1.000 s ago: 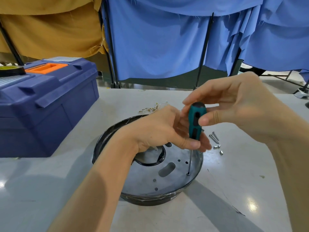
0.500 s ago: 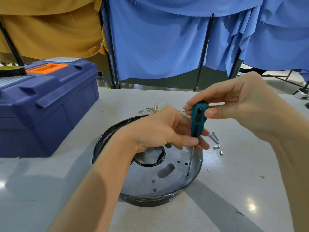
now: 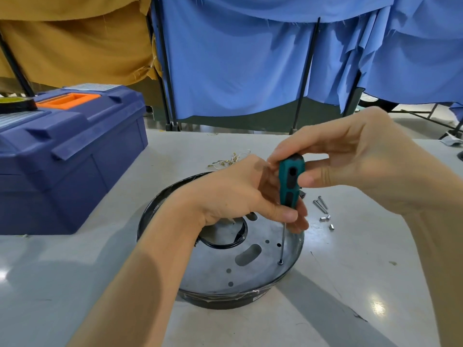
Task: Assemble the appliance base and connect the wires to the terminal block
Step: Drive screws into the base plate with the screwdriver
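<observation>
A round black appliance base (image 3: 220,300) lies on the table, its grey metal plate (image 3: 213,269) with several holes facing up. A teal-and-black screwdriver (image 3: 289,182) stands upright, its tip on a screw (image 3: 280,262) near the plate's right rim. My right hand (image 3: 350,166) pinches the top of the handle between thumb and fingers. My left hand (image 3: 240,194) grips the lower handle and the top of the shaft. A bundle of thin wires (image 3: 229,160) lies behind the base. No terminal block is visible.
A blue toolbox (image 3: 62,156) with an orange handle stands at the left, a tape roll (image 3: 15,103) on its lid. Loose screws and small nuts (image 3: 323,211) lie right of the base. Blue and mustard cloth screens hang behind the table.
The screwdriver handle has turned slightly between my right fingers. Its tip stays on the same screw, and my left hand keeps its place.
</observation>
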Demonstrator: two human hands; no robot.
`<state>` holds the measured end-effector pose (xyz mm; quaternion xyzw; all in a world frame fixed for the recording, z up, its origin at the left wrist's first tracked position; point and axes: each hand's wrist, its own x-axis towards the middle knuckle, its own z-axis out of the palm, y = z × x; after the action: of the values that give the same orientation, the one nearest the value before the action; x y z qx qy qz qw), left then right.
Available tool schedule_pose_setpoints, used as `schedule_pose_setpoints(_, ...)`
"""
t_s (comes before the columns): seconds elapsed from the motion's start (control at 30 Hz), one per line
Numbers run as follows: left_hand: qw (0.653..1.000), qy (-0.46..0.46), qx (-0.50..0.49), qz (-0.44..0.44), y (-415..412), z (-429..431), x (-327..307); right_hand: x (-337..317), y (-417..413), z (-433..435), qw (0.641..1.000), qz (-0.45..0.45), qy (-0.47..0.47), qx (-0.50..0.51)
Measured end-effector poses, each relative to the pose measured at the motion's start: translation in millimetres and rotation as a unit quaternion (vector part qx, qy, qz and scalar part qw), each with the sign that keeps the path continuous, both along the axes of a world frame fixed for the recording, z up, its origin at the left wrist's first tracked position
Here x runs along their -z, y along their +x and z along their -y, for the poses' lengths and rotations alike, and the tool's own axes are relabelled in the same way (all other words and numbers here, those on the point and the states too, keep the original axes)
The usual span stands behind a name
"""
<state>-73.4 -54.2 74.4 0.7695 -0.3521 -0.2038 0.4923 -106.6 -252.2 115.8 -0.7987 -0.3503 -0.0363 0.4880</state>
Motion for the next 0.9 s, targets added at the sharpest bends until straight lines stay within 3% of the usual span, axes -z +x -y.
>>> schedule_pose_setpoints(0.13, 0.995, 0.025, -0.068, 0.062, -1, 8, 3, 5, 3, -6, 0.999, 0.01, -0.009, 0.033)
schedule_pose_setpoints(0.27, 0.998, 0.021, -0.047, 0.028, 0, 4, 3, 6, 5, -7, 0.998, 0.045, 0.004, 0.032)
schedule_pose_setpoints(0.43, 0.997, -0.006, 0.054, -0.046, -1, -3, 4, 0, 0, -1, 1.0, 0.002, 0.009, -0.019)
schedule_pose_setpoints(0.63, 0.997, 0.029, -0.055, 0.054, -4, 9, 2, 2, 2, -3, 0.999, 0.014, -0.001, 0.038)
schedule_pose_setpoints(0.8, 1.0, -0.001, 0.016, -0.016, -1, -3, 0, -2, 0, 2, 0.999, 0.02, 0.002, 0.03)
schedule_pose_setpoints(0.9, 1.0, -0.018, -0.019, -0.013, 1, -2, 1, -1, -1, 1, 1.0, 0.009, -0.004, 0.012)
